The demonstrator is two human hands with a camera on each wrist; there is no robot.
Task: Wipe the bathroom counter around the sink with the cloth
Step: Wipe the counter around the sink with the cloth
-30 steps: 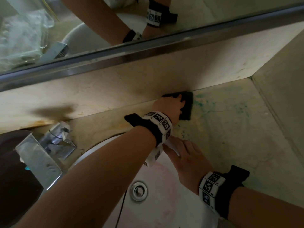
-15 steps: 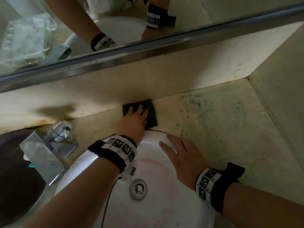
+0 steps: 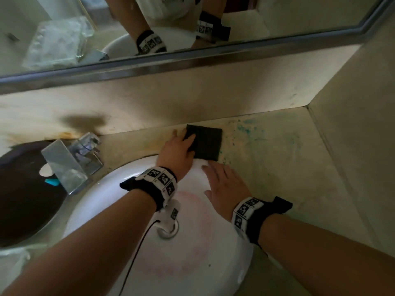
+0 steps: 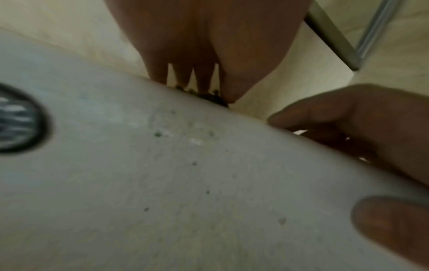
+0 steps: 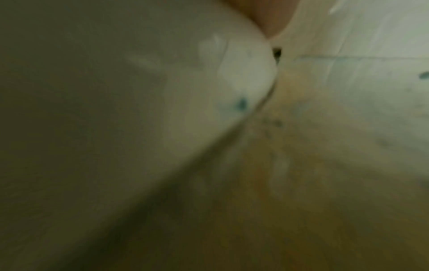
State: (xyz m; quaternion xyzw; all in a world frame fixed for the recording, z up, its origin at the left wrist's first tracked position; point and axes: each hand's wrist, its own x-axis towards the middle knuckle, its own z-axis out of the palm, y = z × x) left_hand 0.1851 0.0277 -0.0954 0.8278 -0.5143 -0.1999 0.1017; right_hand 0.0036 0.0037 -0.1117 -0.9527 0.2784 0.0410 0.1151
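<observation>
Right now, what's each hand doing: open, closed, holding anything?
Left hand: open, fingers flat, pressing the dark cloth on the counter.
Right hand: open, resting flat on the sink rim.

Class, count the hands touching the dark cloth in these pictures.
1. The left hand presses on the cloth behind the sink; the right hand rests on the sink rim instead.

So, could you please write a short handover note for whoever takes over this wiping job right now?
Left hand: flat, fingers pressing the cloth onto the counter behind the sink, close to the back wall.
Right hand: open, resting flat on the sink's rim, holding nothing.
Done: cannot tell how much is clean.
Left: blue-green specks just right of the cloth, faint streaks further right, and brown staining by the tap.
</observation>
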